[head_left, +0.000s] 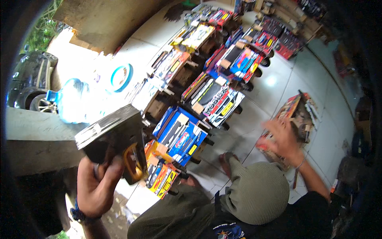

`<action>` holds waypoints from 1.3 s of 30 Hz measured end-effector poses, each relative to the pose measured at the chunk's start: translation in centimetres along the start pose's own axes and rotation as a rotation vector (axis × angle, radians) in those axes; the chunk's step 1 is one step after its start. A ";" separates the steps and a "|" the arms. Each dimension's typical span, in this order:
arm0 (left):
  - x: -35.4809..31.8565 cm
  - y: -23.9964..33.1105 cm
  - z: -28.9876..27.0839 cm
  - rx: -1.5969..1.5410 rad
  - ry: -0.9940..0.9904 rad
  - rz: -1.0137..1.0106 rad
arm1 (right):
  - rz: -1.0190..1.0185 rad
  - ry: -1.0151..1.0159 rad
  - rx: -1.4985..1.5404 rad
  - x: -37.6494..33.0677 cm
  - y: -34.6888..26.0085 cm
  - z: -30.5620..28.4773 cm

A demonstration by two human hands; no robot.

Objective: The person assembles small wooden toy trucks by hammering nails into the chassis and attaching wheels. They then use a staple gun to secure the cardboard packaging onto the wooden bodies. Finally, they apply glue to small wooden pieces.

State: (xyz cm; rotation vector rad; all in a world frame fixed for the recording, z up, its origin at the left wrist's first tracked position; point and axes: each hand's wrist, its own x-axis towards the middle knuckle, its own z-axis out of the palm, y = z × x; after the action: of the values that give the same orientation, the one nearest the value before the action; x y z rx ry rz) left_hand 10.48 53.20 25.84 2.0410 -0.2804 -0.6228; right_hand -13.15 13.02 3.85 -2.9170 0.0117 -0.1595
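Observation:
My left hand is closed around a dark, box-shaped thing. It has a pale, flat top and a yellow-edged loop at its lower right; its exact kind does not show. It is held up in front of the row of toy trucks. My right hand has its fingers apart and appears to hold nothing. Beneath that hand lies an open, red-patterned box with loose tools or sticks in it. Where the hand overlaps the box, contact cannot be made out.
Several painted toy trucks, among them a blue one and a white one, stand in rows on the tiled floor. A blue water jug and a blue ring-shaped basin are at left. My bent knee is at front.

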 end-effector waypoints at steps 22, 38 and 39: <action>-1.5 -10.0 -7.4 -0.602 0.112 0.279 | 0.359 -0.271 -0.292 -13.1 9.8 7.6; 5.1 1.7 2.9 -0.294 -0.066 -0.013 | 0.097 0.258 -0.177 6.8 14.8 -1.9; 6.0 2.9 3.5 -0.242 -0.113 -0.169 | -0.010 0.285 -0.139 9.9 14.1 -3.7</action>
State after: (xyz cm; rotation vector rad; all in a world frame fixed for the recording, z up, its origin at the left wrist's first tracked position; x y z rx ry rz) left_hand 13.84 46.48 24.91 1.8112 -0.0932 -0.8371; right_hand -3.70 -1.71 5.41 -3.0042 0.0557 -0.5972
